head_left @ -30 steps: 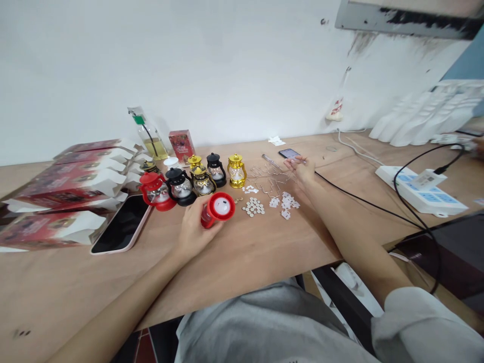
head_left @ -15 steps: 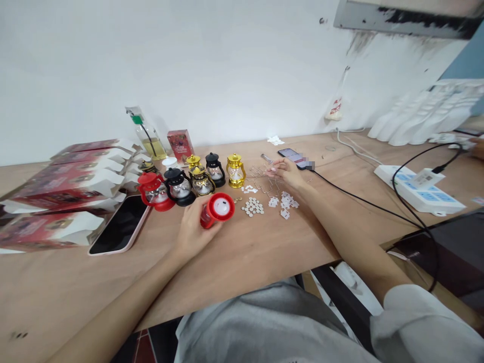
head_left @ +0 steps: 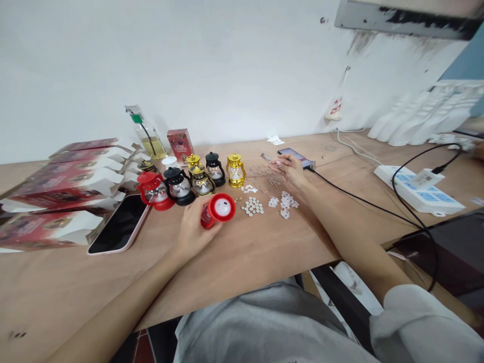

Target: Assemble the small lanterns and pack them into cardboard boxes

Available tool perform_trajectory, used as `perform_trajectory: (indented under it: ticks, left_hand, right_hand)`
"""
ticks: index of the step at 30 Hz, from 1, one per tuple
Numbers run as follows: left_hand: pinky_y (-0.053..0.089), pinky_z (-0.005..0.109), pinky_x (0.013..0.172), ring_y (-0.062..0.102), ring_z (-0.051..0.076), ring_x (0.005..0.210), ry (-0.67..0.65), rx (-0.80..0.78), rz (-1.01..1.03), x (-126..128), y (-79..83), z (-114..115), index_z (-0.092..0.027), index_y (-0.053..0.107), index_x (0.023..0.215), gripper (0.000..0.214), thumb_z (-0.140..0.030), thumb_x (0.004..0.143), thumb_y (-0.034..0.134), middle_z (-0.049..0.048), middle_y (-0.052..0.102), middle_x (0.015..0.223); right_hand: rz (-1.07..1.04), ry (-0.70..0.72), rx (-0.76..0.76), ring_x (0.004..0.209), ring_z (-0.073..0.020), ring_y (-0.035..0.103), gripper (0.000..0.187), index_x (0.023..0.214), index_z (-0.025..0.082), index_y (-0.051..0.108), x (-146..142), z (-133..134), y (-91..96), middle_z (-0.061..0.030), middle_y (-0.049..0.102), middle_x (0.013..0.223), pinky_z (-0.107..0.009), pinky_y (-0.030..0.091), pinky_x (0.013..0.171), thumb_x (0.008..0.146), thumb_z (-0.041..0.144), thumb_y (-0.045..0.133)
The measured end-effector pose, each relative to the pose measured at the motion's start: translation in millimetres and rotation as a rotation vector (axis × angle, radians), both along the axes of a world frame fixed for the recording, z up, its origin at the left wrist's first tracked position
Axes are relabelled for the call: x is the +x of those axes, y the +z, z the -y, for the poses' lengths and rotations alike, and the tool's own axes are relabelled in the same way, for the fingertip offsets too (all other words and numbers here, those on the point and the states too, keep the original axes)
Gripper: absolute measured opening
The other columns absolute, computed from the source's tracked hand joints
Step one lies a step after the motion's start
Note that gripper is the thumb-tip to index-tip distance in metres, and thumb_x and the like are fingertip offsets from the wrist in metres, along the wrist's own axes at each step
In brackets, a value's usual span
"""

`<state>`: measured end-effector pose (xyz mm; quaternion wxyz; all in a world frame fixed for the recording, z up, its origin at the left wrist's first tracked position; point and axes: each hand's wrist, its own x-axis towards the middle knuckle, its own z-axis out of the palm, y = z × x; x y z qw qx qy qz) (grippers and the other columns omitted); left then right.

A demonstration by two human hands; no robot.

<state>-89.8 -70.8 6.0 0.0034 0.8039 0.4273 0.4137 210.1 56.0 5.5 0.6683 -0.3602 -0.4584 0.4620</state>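
My left hand [head_left: 194, 224] is wrapped around a small red lantern [head_left: 222, 207], tilted so that its round base with a white centre faces me. My right hand [head_left: 289, 170] is over thin metal wire pieces [head_left: 262, 174], fingers stretched to the left and holding nothing that I can make out. By its fingertips lies a slim pen-like tool [head_left: 265, 157]. Round button cells [head_left: 252, 206] and small white plastic pieces [head_left: 288, 200] lie between the hands. Left of them stand several small lanterns, among them a red one [head_left: 155, 190], a black one [head_left: 179, 186] and a gold one [head_left: 236, 170].
Red and white boxes [head_left: 71, 176] lie at the left beside a pink-cased phone [head_left: 120, 227]. A pump bottle [head_left: 151, 141] and a small red box [head_left: 180, 144] stand behind the lanterns. A cabled phone [head_left: 297, 156] and a power strip [head_left: 419, 189] lie on the right.
My right hand has shifted slightly right and up, its fingers drawing back from over the wire pieces. My left hand and the red lantern have hardly moved.
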Motion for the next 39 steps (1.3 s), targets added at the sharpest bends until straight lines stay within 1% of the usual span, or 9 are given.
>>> perform_trajectory:
  ticks: [7, 10, 14, 17, 20, 24, 31, 35, 39]
  left_hand:
    - [0.048, 0.035, 0.085, 0.062, 0.023, 0.099, -0.007, -0.010, -0.008, 0.1, 0.4, 0.0, -0.021, 0.049, 0.112, 0.038, -0.031, 0.078, 0.062, 0.0059, 0.064, 0.110]
    - [0.047, 0.035, 0.085, 0.062, 0.023, 0.100, -0.014, -0.009, -0.007, 0.3, 0.3, 0.0, -0.021, 0.049, 0.112, 0.038, -0.030, 0.078, 0.062, 0.0059, 0.064, 0.110]
    - [0.047, 0.035, 0.086, 0.062, 0.023, 0.100, -0.013, -0.004, -0.010, 0.0, -0.3, -0.1, -0.021, 0.049, 0.112, 0.038, -0.030, 0.077, 0.062, 0.0060, 0.064, 0.110]
    - [0.047, 0.035, 0.086, 0.062, 0.023, 0.101, 0.000, -0.021, -0.021, -0.2, -0.3, 0.1, -0.021, 0.050, 0.112, 0.038, -0.031, 0.077, 0.062, 0.0064, 0.063, 0.111]
    - [0.047, 0.036, 0.086, 0.061, 0.024, 0.101, 0.011, -0.044, -0.032, -0.2, 0.0, 0.3, -0.021, 0.050, 0.113, 0.038, -0.031, 0.078, 0.061, 0.0066, 0.063, 0.112]
    - [0.047, 0.036, 0.086, 0.061, 0.024, 0.101, -0.001, -0.029, -0.035, -0.2, 0.1, 0.5, -0.022, 0.049, 0.114, 0.039, -0.031, 0.078, 0.061, 0.0069, 0.063, 0.113]
    - [0.047, 0.035, 0.085, 0.061, 0.023, 0.100, -0.005, -0.019, -0.051, 0.7, 1.2, 1.5, -0.022, 0.049, 0.113, 0.037, -0.030, 0.079, 0.061, 0.0065, 0.063, 0.113]
    - [0.047, 0.034, 0.084, 0.062, 0.023, 0.099, -0.007, -0.011, -0.060, 0.6, 0.7, 1.1, -0.022, 0.048, 0.114, 0.038, -0.030, 0.079, 0.061, 0.0063, 0.064, 0.112]
    - [0.047, 0.034, 0.084, 0.062, 0.023, 0.099, -0.016, -0.001, -0.061, 0.0, -0.1, 0.7, -0.022, 0.048, 0.115, 0.039, -0.028, 0.078, 0.061, 0.0060, 0.064, 0.112]
  right_hand:
    - [-0.130, -0.113, -0.015, 0.078, -0.0120, 0.071, 0.020, 0.080, 0.022, 0.049, -1.6, -2.8, -1.9, 0.0032, 0.067, 0.074, -0.037, 0.053, 0.098, 0.078, 0.005, 0.059]
    - [-0.168, -0.149, -0.007, 0.080, -0.0121, 0.071, 0.021, 0.081, 0.022, 0.049, -1.0, -7.1, -5.4, 0.0023, 0.067, 0.076, -0.037, 0.054, 0.098, 0.078, 0.004, 0.060]
    - [-0.219, -0.208, -0.002, 0.081, -0.0121, 0.071, 0.022, 0.081, 0.022, 0.048, 8.3, -15.0, -7.3, 0.0031, 0.065, 0.075, -0.035, 0.055, 0.095, 0.077, 0.006, 0.062]
    - [-0.263, -0.283, 0.000, 0.079, -0.0099, 0.071, 0.021, 0.081, 0.022, 0.045, 18.0, -19.4, -5.7, 0.0057, 0.064, 0.071, -0.036, 0.056, 0.095, 0.080, 0.006, 0.059]
    - [-0.275, -0.341, -0.002, 0.081, -0.0104, 0.071, 0.023, 0.080, 0.023, 0.043, 22.9, -20.8, -5.1, 0.0048, 0.064, 0.071, -0.036, 0.055, 0.096, 0.081, 0.005, 0.057]
    - [-0.209, -0.350, -0.020, 0.087, -0.0136, 0.071, 0.022, 0.080, 0.024, 0.042, 21.9, -21.3, -9.1, 0.0026, 0.064, 0.076, -0.038, 0.054, 0.098, 0.080, 0.009, 0.058]
    - [-0.138, -0.294, -0.037, 0.084, -0.0138, 0.070, 0.023, 0.079, 0.024, 0.043, 19.7, -22.5, -15.8, 0.0019, 0.063, 0.078, -0.036, 0.056, 0.096, 0.076, 0.013, 0.063]
    - [-0.165, -0.287, -0.059, 0.081, -0.0139, 0.071, 0.023, 0.080, 0.025, 0.042, 15.7, -20.9, -15.5, 0.0031, 0.063, 0.076, -0.038, 0.056, 0.094, 0.077, 0.014, 0.062]
    - [-0.208, -0.310, -0.064, 0.085, -0.0141, 0.071, 0.024, 0.082, 0.025, 0.041, 13.3, -19.6, -14.3, 0.0028, 0.063, 0.078, -0.038, 0.055, 0.097, 0.077, 0.013, 0.061]
